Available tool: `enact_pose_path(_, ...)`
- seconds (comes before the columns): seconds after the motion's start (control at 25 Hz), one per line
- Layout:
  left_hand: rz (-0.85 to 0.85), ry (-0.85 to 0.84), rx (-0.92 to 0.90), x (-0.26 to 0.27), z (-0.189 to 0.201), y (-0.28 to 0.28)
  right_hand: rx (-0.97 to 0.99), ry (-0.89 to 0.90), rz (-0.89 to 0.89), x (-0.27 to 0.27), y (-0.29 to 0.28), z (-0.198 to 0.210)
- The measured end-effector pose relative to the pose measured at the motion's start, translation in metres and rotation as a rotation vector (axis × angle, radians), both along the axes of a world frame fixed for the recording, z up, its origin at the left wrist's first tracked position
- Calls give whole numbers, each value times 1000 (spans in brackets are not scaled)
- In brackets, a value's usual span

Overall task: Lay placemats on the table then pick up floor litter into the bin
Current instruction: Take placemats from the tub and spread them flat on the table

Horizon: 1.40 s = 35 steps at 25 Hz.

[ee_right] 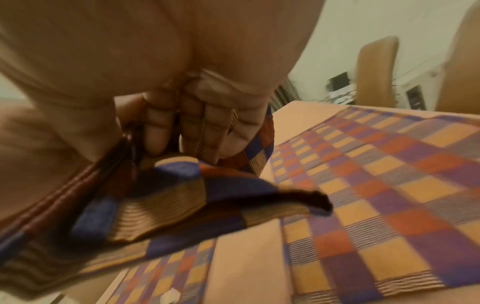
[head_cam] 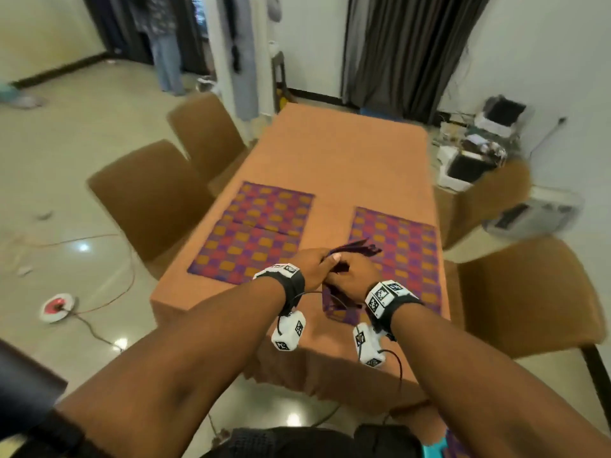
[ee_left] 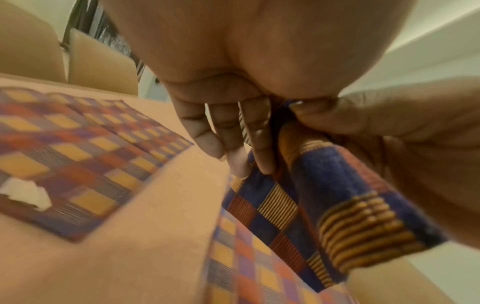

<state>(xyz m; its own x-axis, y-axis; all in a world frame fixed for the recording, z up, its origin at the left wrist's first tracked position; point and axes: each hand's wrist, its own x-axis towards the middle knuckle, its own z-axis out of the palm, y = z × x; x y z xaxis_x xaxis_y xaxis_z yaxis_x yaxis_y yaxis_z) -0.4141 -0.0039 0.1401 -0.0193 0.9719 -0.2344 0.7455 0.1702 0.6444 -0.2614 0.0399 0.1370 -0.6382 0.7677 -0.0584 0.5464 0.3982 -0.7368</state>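
Observation:
Both hands meet over the near middle of the orange-clothed table (head_cam: pixel 347 153). They hold a folded bundle of checked purple, red and orange placemats (head_cam: pixel 358 251) just above the cloth. My left hand (head_cam: pixel 314 262) pinches it between thumb and fingers (ee_left: pixel 257 139). My right hand (head_cam: pixel 350 276) curls its fingers (ee_right: pixel 197 131) round the bundle (ee_right: pixel 182 197), whose loose end (ee_left: pixel 358 201) droops. Two overlapping placemats (head_cam: pixel 251 239) lie flat to the left and one placemat (head_cam: pixel 400 252) lies to the right. Small scraps of litter (head_cam: pixel 44 215) sit on the floor at the left.
Brown chairs (head_cam: pixel 148 200) flank both long sides of the table. A round white and red socket (head_cam: pixel 59 306) with an orange cable lies on the tiled floor to the left. Boxes and office machines (head_cam: pixel 469 160) crowd the far right corner. A person stands in the far doorway.

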Motion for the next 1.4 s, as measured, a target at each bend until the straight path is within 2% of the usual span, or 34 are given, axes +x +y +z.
enact_pose_path(0.08, 48, 31, -27, -76, -1, -27, -9, -47, 100, -78, -12, -1)
enact_pose_path(0.24, 259, 43, -35, -226, 7, -92, -8, -75, 285, -242, -43, 0)
enact_pose_path(0.4, 455, -41, 20, -324, 21, -150, -11, -70, 429, -362, -74, 5)
enact_pose_path(0.64, 583, -66, 11, -461, 9, -175, -303, 106, 371, -496, -91, -10)
enact_pose_path(0.76, 574, -77, -24, -521, 5, -158, -303, 133, 341, -557, -78, -24)
enact_pose_path(0.92, 569, -5, -26, -603, 1, -140, -320, 153, 280, -646, -57, -34)
enact_pose_path(1.04, 593, 58, -30, -665, -1, -145, -287, 73, 329, -707, -59, -28)
enact_pose_path(1.12, 587, 41, -22, -706, 4, -145, -277, 19, 319, -744, -57, -23)
enact_pose_path(1.28, 447, 129, 24, -792, 25, -127, -148, 8, 235, -820, -53, -3)
enact_pose_path(1.4, 346, 74, 85, -848, 40, -107, -88, 45, 103, -868, -47, 15)
